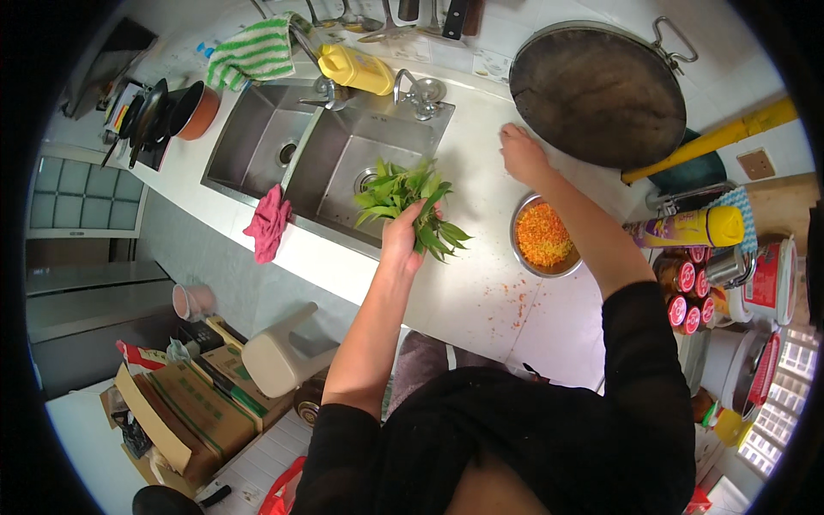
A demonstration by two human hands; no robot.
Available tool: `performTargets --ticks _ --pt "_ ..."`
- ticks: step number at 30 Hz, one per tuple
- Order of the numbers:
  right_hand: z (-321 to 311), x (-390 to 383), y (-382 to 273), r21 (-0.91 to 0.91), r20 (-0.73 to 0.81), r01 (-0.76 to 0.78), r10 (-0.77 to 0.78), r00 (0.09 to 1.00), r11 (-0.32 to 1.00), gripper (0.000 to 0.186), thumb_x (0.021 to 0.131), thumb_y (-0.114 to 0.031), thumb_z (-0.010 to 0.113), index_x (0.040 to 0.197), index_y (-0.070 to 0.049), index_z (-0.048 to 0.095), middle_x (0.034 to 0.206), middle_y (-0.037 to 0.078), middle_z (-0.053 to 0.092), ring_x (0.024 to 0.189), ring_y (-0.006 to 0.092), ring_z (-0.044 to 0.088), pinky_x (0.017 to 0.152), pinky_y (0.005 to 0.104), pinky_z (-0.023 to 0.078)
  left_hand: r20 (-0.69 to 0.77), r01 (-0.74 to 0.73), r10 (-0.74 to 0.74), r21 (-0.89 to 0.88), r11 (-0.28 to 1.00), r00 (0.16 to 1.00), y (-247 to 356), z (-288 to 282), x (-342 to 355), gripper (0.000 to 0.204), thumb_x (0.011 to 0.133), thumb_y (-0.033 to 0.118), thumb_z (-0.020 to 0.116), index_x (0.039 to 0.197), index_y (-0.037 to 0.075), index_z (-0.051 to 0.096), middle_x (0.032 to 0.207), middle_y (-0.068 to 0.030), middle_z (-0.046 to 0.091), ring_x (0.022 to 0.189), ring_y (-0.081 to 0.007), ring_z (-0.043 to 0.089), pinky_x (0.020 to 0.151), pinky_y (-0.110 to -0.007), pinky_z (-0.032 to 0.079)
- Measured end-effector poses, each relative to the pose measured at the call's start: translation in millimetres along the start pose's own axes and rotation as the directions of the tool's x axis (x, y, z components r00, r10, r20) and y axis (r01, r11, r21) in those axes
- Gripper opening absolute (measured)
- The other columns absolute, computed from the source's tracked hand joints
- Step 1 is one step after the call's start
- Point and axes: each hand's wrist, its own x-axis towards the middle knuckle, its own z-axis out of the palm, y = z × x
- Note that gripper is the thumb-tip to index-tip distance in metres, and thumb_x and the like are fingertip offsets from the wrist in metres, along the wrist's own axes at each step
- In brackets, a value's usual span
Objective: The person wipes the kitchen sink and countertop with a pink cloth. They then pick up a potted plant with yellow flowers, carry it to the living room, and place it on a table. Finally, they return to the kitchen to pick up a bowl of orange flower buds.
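Note:
My left hand [402, 239] is closed round a bunch of leafy greens [399, 190], whose leaves hang partly over the right basin's near edge. Farther right, my right hand [522, 156] is low over the white counter, beside the lower left rim of a large round dark pan [598, 94]. Its fingers are curled together, and what they hold, if anything, is hidden. Under my right forearm stands a metal bowl [518, 245] of finely chopped orange bits [544, 233] that look like carrot. Orange crumbs [519, 300] lie scattered on the counter in front of it.
A double steel sink [330, 184] with a tap [418, 96] is set into the counter [455, 300]. A pink cloth [269, 225] drapes over its front edge. Behind stands a yellow jug [356, 69]. Red-lidded jars [687, 279] and a yellow-capped bottle [687, 228] line the right side.

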Motion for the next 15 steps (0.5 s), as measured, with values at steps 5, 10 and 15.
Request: performTargets --ticks 5,10,15 --pt "-68 -78 -96 0.474 -0.415 0.433 -0.239 0.878 0.766 0.038 0.079 -0.001 0.056 0.117 0.002 0.05 0.119 0.013 0.049 0.109 0.0303 0.048 0.091 0.0366 0.042 0.051 -0.037 0.037 -0.001 0.999 0.998 -8 4 3 0.023 0.092 0.009 0.046 0.106 -0.008 0.051 0.093 -0.016 0.06 0.079 -0.023 0.059 0.073 -0.033 0.051" --pt "-80 -127 -127 0.486 -0.37 0.472 -0.316 0.874 0.735 0.04 0.08 -0.001 0.055 0.119 0.003 0.049 0.121 0.015 0.048 0.111 0.0319 0.047 0.092 0.0377 0.041 0.069 -0.028 0.03 -0.03 0.999 0.997 -14 21 -11 0.021 0.091 0.011 0.048 0.105 -0.004 0.055 0.097 -0.0126 0.061 0.087 -0.0201 0.06 0.076 -0.032 0.051" --pt "-80 -149 -132 0.574 -0.366 0.443 -0.269 0.891 0.688 0.037 0.082 0.001 0.053 0.118 0.002 0.052 0.12 0.015 0.05 0.108 0.0318 0.051 0.089 0.0363 0.044 0.103 0.013 -0.003 -0.103 0.995 0.995 -18 38 -36 0.02 0.091 0.013 0.051 0.103 -0.001 0.057 0.099 -0.0106 0.062 0.088 -0.0189 0.061 0.078 -0.032 0.051"
